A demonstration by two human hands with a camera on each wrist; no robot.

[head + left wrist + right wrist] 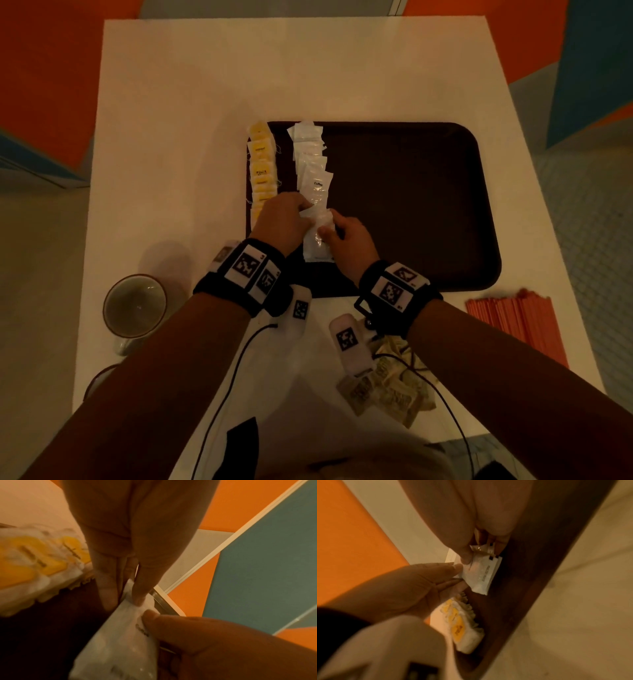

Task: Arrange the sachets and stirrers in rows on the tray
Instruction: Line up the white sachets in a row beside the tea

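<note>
A dark brown tray point(411, 205) lies on the white table point(239, 75). Yellow sachets point(262, 168) point(29, 563) point(458, 628) run in a column along its left rim. Beside them runs an overlapping column of white coffee sachets point(310, 157). At that column's near end both hands meet on a white sachet point(317, 243) point(118, 635) point(481, 577). My left hand point(301, 214) point(124, 599) point(460, 574) pinches its left edge between the fingertips. My right hand point(329, 226) point(481, 550) pinches its right side, thumb on top. How many white sachets the right hand holds is unclear.
Orange stirrers point(513, 322) lie in a bundle on the table right of the tray's near corner. A heap of brownish sachets point(387, 390) sits near the front edge under my right forearm. A glass cup point(135, 306) stands at the front left. The tray's right part is bare.
</note>
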